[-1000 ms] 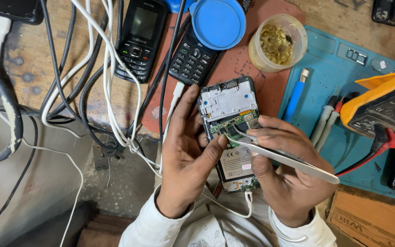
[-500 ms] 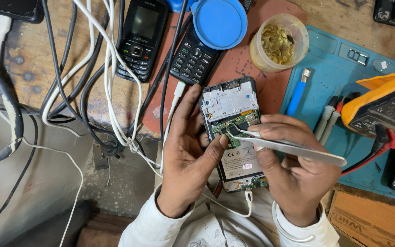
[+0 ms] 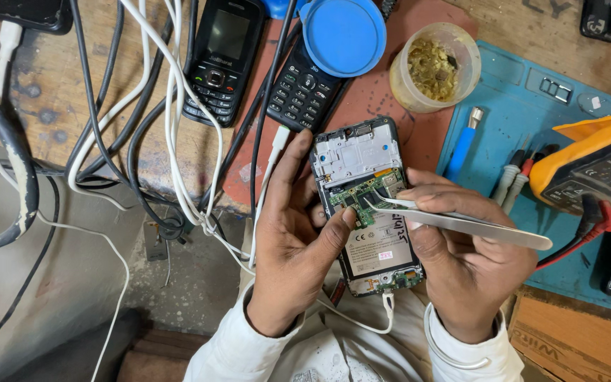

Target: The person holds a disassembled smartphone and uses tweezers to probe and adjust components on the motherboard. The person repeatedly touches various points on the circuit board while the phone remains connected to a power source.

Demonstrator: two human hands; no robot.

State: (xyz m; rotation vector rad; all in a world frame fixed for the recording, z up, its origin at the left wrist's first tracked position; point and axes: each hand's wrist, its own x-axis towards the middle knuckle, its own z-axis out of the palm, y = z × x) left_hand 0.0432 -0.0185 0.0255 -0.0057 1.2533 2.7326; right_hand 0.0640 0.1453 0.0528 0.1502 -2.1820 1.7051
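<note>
Here, the left hand [image 3: 293, 240] grips one opened black phone with a bare green circuit board [image 3: 365, 205], thumb pressed on it. The right hand [image 3: 461, 255] pinches one pair of steel tweezers [image 3: 461, 223], tips on the board. Two black keypad phones [image 3: 220, 56] lie at eleven o'clock.

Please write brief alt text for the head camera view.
A left hand steadies an opened phone with its back removed while the right hand touches metal tweezers to its green circuit board. Cables, two keypad phones and a multimeter surround them.
</note>
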